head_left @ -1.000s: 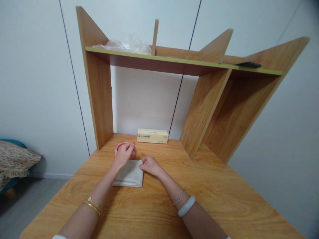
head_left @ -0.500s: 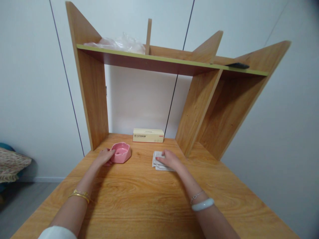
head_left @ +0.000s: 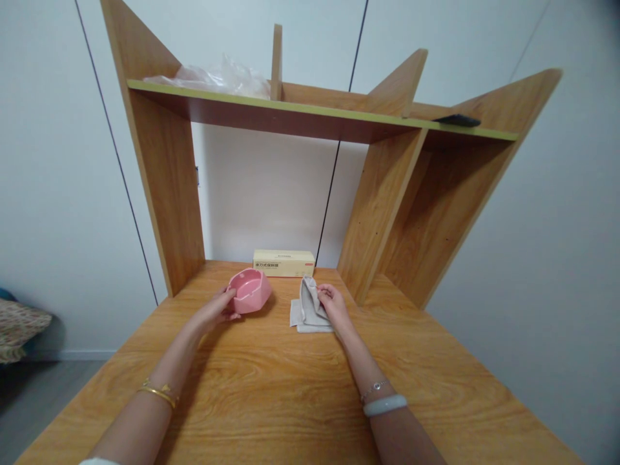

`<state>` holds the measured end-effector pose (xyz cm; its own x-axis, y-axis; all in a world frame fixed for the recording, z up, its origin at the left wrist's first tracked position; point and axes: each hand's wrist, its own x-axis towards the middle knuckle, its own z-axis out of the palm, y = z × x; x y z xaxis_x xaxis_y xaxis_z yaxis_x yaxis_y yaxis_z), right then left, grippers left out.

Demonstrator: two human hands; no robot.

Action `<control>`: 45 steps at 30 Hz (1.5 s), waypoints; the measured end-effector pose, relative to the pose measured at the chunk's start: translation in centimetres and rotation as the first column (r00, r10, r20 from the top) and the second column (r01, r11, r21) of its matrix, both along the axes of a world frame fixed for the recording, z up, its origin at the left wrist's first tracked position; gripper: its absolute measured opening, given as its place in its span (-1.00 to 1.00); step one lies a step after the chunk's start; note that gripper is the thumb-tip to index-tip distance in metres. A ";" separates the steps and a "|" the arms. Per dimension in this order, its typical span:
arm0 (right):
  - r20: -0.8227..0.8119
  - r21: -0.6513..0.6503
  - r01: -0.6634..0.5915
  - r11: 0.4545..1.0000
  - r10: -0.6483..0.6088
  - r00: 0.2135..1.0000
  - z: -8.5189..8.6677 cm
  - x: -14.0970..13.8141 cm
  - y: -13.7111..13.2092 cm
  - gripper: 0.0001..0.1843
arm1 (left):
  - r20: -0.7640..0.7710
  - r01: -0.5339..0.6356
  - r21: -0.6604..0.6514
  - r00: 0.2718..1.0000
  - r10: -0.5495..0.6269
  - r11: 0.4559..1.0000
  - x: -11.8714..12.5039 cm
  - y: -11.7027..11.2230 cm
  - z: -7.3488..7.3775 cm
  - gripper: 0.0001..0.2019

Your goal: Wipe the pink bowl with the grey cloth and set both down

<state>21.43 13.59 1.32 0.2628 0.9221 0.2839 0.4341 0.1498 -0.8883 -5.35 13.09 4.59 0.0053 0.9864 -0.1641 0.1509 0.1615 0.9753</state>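
A pink angular ashtray with notches in its rim is held by its left side in my left hand. It is tilted and looks raised off the wooden desk. My right hand pinches a fold of a light grey cloth between thumb and fingers. One layer of the cloth is lifted, while its lower layers lie on the desk. The ashtray and the cloth are apart, with the ashtray on the left.
A cream box with printed lettering stands at the back of the desk, behind the ashtray. A wooden shelf unit rises around it. Its upper board carries a clear plastic bag and a dark flat object.
My left hand has lifted and tilted the ashtray, shifting it right. My right hand has pulled up a fold of the cloth, which lay flat before. The view has shifted slightly.
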 end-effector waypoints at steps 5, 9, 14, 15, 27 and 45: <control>-0.164 0.168 -0.018 0.986 0.046 0.985 0.6 -1.2 -1.0 -0.81 | -0.091 0.146 -0.026 0.985 -0.148 0.989 4.0 0.3 -1.9 -0.65; -0.089 0.221 -0.175 0.959 0.199 0.976 0.4 -3.3 -1.8 -0.82 | -0.245 0.157 0.172 0.963 -0.112 0.972 5.3 0.2 -3.4 -0.65; 0.297 0.181 -0.096 0.979 0.039 0.954 0.0 -5.2 -2.4 -0.80 | -0.411 0.163 0.354 0.912 -0.003 0.921 5.5 -0.8 -3.3 -0.59; 0.342 0.172 -0.035 0.984 -0.027 0.939 -0.1 -5.2 -2.5 -0.68 | -0.431 0.176 0.369 0.902 0.001 0.913 5.6 -1.1 -3.1 -0.58; 0.387 -0.154 0.075 0.985 -0.009 0.922 -1.3 -3.8 -2.1 -0.57 | -0.439 0.265 0.391 0.895 -0.075 0.881 6.7 -3.1 -2.1 -0.22; 0.683 0.010 0.185 0.983 -0.142 0.717 1.7 -3.6 -3.6 -0.30 | -0.664 0.428 0.376 0.743 -0.083 0.822 7.1 -4.2 0.0 -0.31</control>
